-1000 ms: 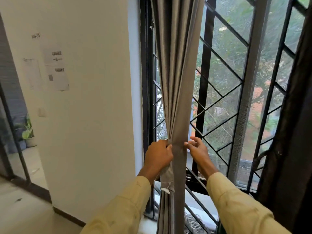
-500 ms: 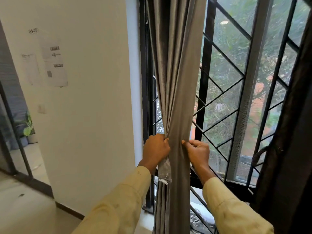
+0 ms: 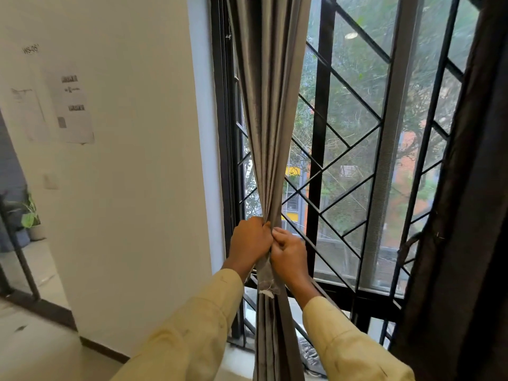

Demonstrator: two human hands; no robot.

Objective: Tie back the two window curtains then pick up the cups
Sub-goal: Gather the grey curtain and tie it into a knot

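A grey curtain [image 3: 270,111] hangs gathered into a narrow bunch at the left side of the window. My left hand [image 3: 250,242] and my right hand [image 3: 290,253] both clutch it at waist height, knuckles touching, squeezing the folds tight. A pale strip of tie-back fabric [image 3: 266,279] hangs just below my hands against the curtain. The second curtain [image 3: 467,215], dark brown, hangs at the right edge with a tie [image 3: 409,244] looped around it. No cups are in view.
The window has a black metal grille [image 3: 319,160] with diagonal bars. A white wall [image 3: 132,174] with taped papers [image 3: 72,108] stands at the left. Past it is a doorway with a potted plant [image 3: 31,218] on the floor.
My hands have come together from either side of the curtain, pinching the bunch much narrower. The view has shifted slightly.
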